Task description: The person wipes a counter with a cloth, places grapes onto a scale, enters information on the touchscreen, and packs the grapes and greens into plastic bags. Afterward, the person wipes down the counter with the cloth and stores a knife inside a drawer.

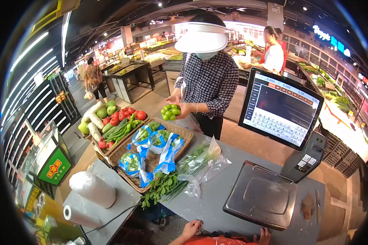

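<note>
My left hand [191, 229] rests at the near edge of the grey counter [210, 204], its fingers loosely bent with nothing in them. Farther right, my right hand [265, 236] lies at the same edge, fingers apart and holding nothing. The metal weighing scale [261, 194] is just beyond my right hand. Across the counter, a person in a white visor [208, 77] holds a cluster of round green fruit [170, 112] in both hands. Leafy greens [161, 190] and a clear plastic bag of vegetables [204, 161] lie left of the scale.
A wicker tray [151, 159] carries several blue-and-white bags of green produce. Behind it sit tomatoes [118, 116], peppers [124, 130] and white radishes [95, 120]. Plastic bag rolls [92, 190] stand at left. A touchscreen [280, 108] rises beyond the scale. Other people are farther back.
</note>
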A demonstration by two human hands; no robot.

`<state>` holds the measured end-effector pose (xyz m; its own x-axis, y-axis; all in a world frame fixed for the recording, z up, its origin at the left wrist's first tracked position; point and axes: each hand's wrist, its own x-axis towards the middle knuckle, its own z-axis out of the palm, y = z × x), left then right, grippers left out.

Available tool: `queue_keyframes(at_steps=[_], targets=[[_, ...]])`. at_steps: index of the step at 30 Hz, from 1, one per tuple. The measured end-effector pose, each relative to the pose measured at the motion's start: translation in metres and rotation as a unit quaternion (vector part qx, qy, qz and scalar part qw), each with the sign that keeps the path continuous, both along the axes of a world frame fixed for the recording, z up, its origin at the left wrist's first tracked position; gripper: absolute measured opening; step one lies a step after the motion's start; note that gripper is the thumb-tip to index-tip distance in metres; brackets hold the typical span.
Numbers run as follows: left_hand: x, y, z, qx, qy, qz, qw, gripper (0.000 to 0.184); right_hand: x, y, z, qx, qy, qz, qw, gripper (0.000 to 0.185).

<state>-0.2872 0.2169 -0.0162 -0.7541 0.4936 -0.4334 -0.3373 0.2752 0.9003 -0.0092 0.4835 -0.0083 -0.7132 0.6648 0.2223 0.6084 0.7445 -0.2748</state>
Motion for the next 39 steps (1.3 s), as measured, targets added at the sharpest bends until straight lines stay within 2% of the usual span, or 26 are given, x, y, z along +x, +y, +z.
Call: queue_keyframes(at_steps=[3,6,13,19,22,25,26,29,30,33,39], targets=[[0.000,-0.001,0.004,0.029,-0.063,-0.010,0.998,0.025,0.001,0.008,0.008,-0.043,-0.064,-0.050,0.996,0.053],[-0.001,-0.002,0.014,0.051,-0.097,-0.014,0.994,0.024,0.002,0.012,0.007,-0.010,-0.087,-0.050,0.995,0.052],[-0.008,-0.003,0.004,0.067,-0.091,-0.016,0.993,0.027,0.003,0.011,0.002,0.028,-0.078,-0.043,0.996,0.052],[-0.013,-0.001,0.007,0.038,-0.138,0.032,0.989,0.031,0.006,0.014,0.002,0.022,-0.072,-0.020,0.997,0.053],[-0.011,0.001,0.016,0.027,-0.123,0.022,0.992,0.026,0.004,0.011,0.008,0.001,-0.091,-0.014,0.996,0.055],[-0.001,-0.003,-0.007,0.087,-0.049,0.004,0.995,0.023,0.001,0.005,-0.002,-0.032,-0.090,0.006,0.995,0.055],[0.003,-0.008,-0.022,0.137,-0.084,-0.018,0.987,0.029,0.002,0.004,-0.004,-0.041,-0.090,0.014,0.995,0.055],[0.015,-0.016,0.036,0.124,-0.046,-0.125,0.983,0.033,-0.003,0.005,-0.007,-0.060,-0.092,0.033,0.993,0.056],[0.020,-0.024,0.005,0.129,-0.070,-0.228,0.963,0.043,-0.003,0.006,-0.008,-0.060,-0.094,0.038,0.993,0.056],[0.031,-0.049,0.022,0.066,-0.104,-0.308,0.943,0.053,-0.001,0.010,-0.008,-0.063,-0.097,0.046,0.992,0.057],[0.035,-0.110,-0.042,-0.160,-0.100,-0.331,0.925,0.065,0.005,0.017,-0.008,-0.066,-0.101,0.049,0.991,0.058]])
